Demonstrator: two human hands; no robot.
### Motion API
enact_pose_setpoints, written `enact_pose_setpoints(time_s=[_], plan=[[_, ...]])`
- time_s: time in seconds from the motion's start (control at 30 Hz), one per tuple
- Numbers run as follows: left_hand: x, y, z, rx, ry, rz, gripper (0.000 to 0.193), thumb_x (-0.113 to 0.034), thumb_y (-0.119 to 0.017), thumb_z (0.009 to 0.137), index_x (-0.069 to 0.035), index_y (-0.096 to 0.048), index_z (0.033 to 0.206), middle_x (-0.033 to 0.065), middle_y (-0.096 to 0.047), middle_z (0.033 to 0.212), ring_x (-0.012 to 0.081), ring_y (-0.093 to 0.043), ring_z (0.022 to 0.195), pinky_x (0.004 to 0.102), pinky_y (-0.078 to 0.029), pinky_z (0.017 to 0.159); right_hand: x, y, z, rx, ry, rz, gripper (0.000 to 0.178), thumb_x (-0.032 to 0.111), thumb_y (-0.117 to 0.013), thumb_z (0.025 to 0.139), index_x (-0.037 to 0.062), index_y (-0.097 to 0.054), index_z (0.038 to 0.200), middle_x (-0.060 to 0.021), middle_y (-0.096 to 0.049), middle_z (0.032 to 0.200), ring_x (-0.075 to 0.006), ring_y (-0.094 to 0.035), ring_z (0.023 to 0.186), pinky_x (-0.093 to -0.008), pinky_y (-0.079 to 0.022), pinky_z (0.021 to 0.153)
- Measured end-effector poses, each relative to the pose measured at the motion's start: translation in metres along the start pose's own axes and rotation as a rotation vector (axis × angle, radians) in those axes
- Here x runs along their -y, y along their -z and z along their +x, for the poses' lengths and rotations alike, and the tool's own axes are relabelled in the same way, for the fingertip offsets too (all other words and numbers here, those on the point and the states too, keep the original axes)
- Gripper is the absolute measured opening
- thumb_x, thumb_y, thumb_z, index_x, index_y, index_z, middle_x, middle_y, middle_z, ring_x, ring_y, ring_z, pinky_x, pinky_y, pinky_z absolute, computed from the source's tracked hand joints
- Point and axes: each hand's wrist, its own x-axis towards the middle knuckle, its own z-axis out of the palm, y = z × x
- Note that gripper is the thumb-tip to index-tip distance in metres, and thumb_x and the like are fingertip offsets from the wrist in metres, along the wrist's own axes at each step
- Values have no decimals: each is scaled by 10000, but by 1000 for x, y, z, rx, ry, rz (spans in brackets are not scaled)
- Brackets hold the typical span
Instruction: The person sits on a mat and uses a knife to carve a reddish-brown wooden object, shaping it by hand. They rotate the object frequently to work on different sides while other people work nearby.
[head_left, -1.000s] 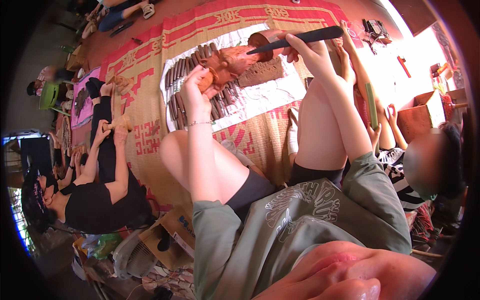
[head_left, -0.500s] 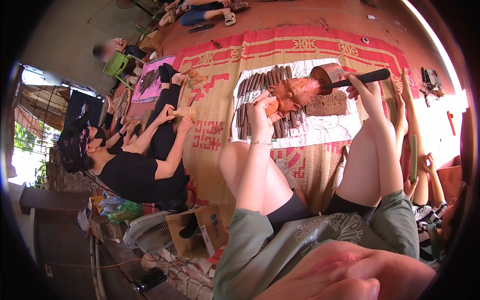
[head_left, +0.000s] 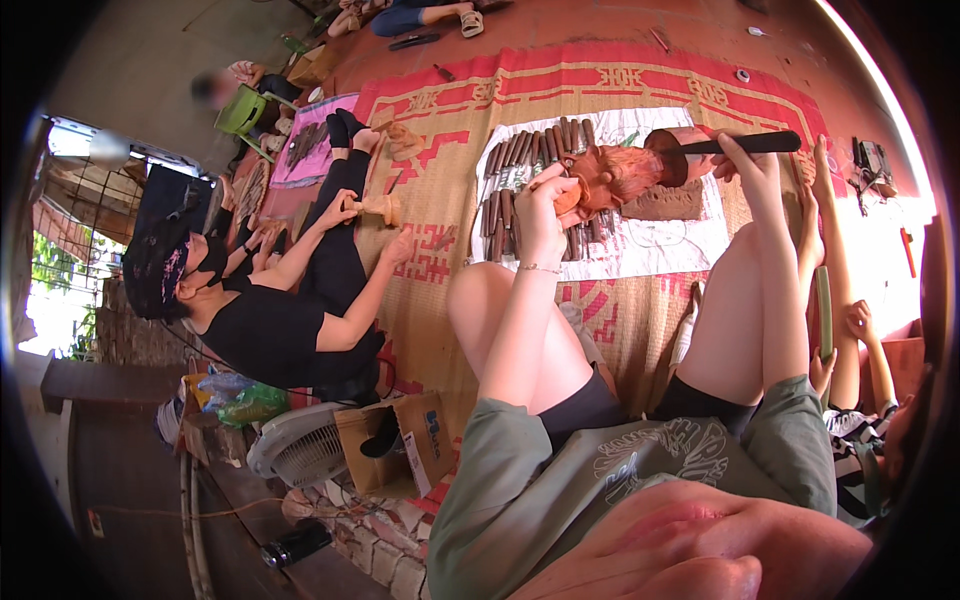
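Note:
A reddish-brown carved wooden figure (head_left: 620,172) lies sideways in the air above the white cloth (head_left: 690,245). My left hand (head_left: 545,215) is closed round its left end, where a pale orange round face shows. At the other end of the figure, my right hand (head_left: 752,165) grips a tool by its long black handle (head_left: 765,142). The handle points to the right, and the tool's working end lies against the figure's wide end, too dark to make out. Beneath the figure, dark-handled carving tools (head_left: 500,215) lie in rows beside a carved brown wood block (head_left: 660,203).
A red and straw mat (head_left: 440,200) spreads under the cloth. To the left, a co-worker in black (head_left: 265,335) holds a pale wooden piece (head_left: 380,208). A cardboard box (head_left: 395,445) and a white fan (head_left: 300,445) stand lower left. Another person's legs (head_left: 840,230) are close at right.
The carved figure and the black-handled tool have shifted slightly right, the handle now more level. The co-worker's nearer hand has come away from the pale wooden piece. The whole view has shifted a little.

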Motion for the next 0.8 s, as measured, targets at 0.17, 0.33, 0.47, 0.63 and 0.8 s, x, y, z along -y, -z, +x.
enact_pose_setpoints(time_s=[0.17,0.33,0.47,0.63,0.8], plan=[[-3,-1,-2,16,26,-49,499,-79,-590,699,53,-500,1172,150,-589,970,239,-626,810,397,-555,640,5,2,-4,49,-100,338,249,186,-566,891,-26,-630,1003,-70,-633,705,-103,-588,560,-199,-430,490],[0,8,5,34,2,-81,516,-84,-587,707,52,-481,1194,156,-584,984,242,-627,808,398,-554,638,4,5,4,32,-138,22,256,202,-564,891,-18,-637,998,-56,-631,703,-102,-606,588,-198,-456,518],[2,10,9,23,-12,-84,530,-86,-575,715,64,-459,1210,154,-579,1007,245,-629,822,399,-553,638,16,-7,-2,72,-121,211,251,209,-565,893,-7,-640,993,-60,-637,714,-101,-605,601,-203,-457,531],[0,18,10,109,-1,-99,536,-106,-558,724,59,-454,1223,155,-579,1033,246,-629,840,411,-549,651,1,2,7,64,-88,-11,236,211,-576,880,4,-660,957,-41,-617,667,-89,-596,569,-191,-433,489],[-2,11,5,51,-30,-73,537,-102,-552,725,56,-451,1228,156,-586,1026,251,-631,843,414,-546,658,11,-10,0,62,-9,85,236,215,-574,886,9,-660,963,-34,-608,657,-82,-585,558,-189,-421,487]])
